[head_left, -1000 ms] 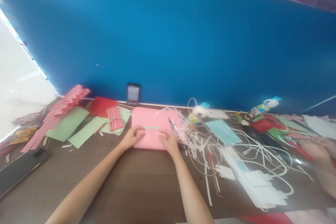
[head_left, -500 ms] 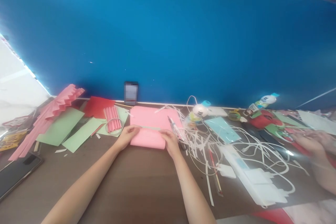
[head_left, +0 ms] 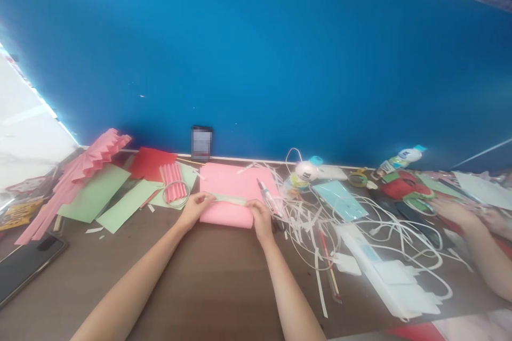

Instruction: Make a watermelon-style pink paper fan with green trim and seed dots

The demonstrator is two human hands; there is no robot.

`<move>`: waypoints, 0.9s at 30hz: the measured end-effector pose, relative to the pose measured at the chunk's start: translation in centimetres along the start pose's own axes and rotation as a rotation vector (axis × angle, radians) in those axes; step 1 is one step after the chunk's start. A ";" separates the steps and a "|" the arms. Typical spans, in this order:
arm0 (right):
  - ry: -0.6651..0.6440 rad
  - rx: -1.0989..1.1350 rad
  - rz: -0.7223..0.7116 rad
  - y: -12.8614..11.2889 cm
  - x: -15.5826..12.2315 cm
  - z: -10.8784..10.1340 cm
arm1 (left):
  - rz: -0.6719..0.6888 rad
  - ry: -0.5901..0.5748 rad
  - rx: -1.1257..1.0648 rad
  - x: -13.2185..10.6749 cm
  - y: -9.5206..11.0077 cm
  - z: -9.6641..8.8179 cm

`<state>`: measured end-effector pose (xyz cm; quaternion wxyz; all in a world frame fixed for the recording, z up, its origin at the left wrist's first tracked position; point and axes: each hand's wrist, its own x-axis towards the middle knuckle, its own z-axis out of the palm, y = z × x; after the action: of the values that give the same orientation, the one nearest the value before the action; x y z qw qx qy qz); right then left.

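Note:
A pink paper sheet (head_left: 234,184) lies flat on the brown table (head_left: 216,282), its near edge rolled or folded up toward me. My left hand (head_left: 194,209) pinches the left end of that rolled edge. My right hand (head_left: 260,217) grips the right end. A pale green strip (head_left: 230,199) runs along the top of the fold between my two hands. Both hands are closed on the paper.
Green sheets (head_left: 96,192), a pleated pink fan (head_left: 86,168), red paper (head_left: 152,162) and pink rolls (head_left: 174,181) lie at left. A phone (head_left: 24,269) sits at the left edge, another (head_left: 201,142) leans on the blue wall. White strips, cables and glue bottles (head_left: 306,170) clutter the right. Another person's hand (head_left: 452,210) works at far right.
The near edge of the pink sheet has been folded up further away from me, covering the dotted line seen before. The other person's hand at right has shifted.

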<state>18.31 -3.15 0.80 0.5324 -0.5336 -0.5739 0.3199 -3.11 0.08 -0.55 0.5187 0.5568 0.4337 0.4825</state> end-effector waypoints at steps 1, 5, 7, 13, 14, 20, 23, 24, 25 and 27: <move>-0.010 0.002 -0.013 -0.2 0.0 0.0 | 0.002 0.008 0.010 -0.1 0.1 0.1; 0.088 0.022 0.017 0.0 0.1 0.4 | -0.023 -0.024 -0.004 -0.4 0.4 0.4; 0.114 0.036 0.043 0.5 0.3 0.6 | -0.039 -0.032 -0.017 -0.4 0.5 0.4; 0.079 0.045 0.029 1.2 0.4 0.8 | -0.001 -0.004 0.053 -0.3 0.7 0.1; 0.063 0.033 0.020 1.2 0.3 0.8 | 0.004 -0.015 0.083 -0.3 0.7 0.1; 0.057 -0.351 -0.184 -0.3 -0.1 0.4 | 0.006 -0.039 0.101 -0.7 0.8 0.6; 0.019 -0.599 -0.333 -1.5 -0.5 0.6 | 0.049 -0.086 0.055 -1.1 0.9 1.0; -0.018 -0.647 -0.351 -1.9 -0.6 0.8 | 0.061 -0.105 0.056 -1.2 0.9 1.0; -0.060 -0.679 -0.359 -2.2 -0.7 1.1 | 0.068 -0.122 0.064 -1.3 1.0 1.1; -0.151 -0.706 -0.343 -2.4 -0.8 1.4 | 0.077 -0.151 0.079 -1.3 1.1 1.1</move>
<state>16.17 -4.22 2.52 0.3183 -0.5551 -0.7669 0.0481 -2.26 -1.50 0.46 0.5086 0.6279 0.3906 0.4411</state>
